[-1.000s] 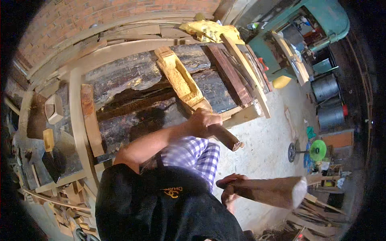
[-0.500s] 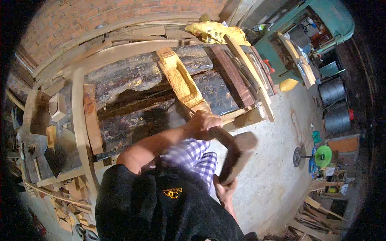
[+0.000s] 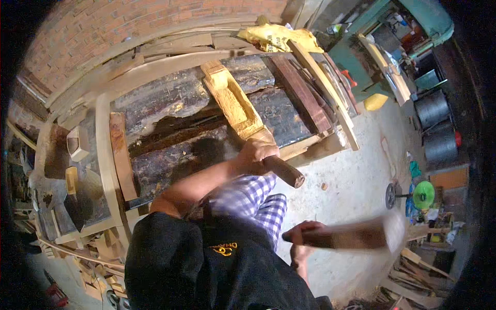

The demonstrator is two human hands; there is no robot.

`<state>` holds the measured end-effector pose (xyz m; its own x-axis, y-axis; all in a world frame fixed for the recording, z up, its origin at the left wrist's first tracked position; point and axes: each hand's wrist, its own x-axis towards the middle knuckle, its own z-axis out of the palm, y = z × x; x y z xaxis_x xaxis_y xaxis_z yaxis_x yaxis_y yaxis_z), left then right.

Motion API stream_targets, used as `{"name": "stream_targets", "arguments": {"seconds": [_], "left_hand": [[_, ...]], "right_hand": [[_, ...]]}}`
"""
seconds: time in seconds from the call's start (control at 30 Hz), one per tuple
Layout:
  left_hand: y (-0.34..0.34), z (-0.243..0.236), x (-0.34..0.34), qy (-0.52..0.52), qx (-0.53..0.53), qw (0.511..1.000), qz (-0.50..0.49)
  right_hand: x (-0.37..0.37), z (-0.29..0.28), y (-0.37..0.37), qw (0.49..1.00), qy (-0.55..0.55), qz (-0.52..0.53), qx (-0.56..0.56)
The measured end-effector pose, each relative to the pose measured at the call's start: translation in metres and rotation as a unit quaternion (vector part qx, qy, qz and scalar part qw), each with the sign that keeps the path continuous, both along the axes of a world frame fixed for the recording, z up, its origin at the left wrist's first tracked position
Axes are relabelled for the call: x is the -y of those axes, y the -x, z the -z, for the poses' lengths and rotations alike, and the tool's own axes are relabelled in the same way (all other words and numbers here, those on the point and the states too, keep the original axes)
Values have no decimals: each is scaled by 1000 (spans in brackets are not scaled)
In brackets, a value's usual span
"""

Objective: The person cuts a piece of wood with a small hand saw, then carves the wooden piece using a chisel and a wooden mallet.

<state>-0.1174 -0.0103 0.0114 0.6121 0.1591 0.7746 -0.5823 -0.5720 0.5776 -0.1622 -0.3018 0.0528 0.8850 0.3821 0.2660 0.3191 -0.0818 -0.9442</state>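
The person stands over a dark, scarred workbench (image 3: 170, 98) built of heavy planks. Their left hand (image 3: 258, 151) is wrapped tight around the round wooden handle (image 3: 283, 171) of a tool, whose butt end sticks out toward four o'clock. The tool's working end is hidden under the hand, right at the lower end of a pale hollowed-out wooden block (image 3: 232, 101) that lies aslant on the bench, running off toward eleven o'clock. The right hand (image 3: 302, 235), down at five o'clock from the left one and well apart from it, grips a wooden mallet (image 3: 361, 235) by the shaft; the mallet head points to three o'clock and is blurred. A yellow sack (image 3: 279, 36) lies at the bench's far edge.
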Motion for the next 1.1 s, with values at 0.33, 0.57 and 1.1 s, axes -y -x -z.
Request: {"name": "stream_targets", "arguments": {"seconds": [0.33, 0.57, 1.1], "left_hand": [[3, -21, 13, -81, 28, 996, -3], [0, -15, 9, -59, 13, 998, -9], [-3, -34, 5, 21, -38, 999, 32]], "right_hand": [[8, -16, 4, 999, -34, 1, -30], [1, -22, 16, 997, -29, 3, -77], [29, -55, -4, 988, 97, 1, 120]]}}
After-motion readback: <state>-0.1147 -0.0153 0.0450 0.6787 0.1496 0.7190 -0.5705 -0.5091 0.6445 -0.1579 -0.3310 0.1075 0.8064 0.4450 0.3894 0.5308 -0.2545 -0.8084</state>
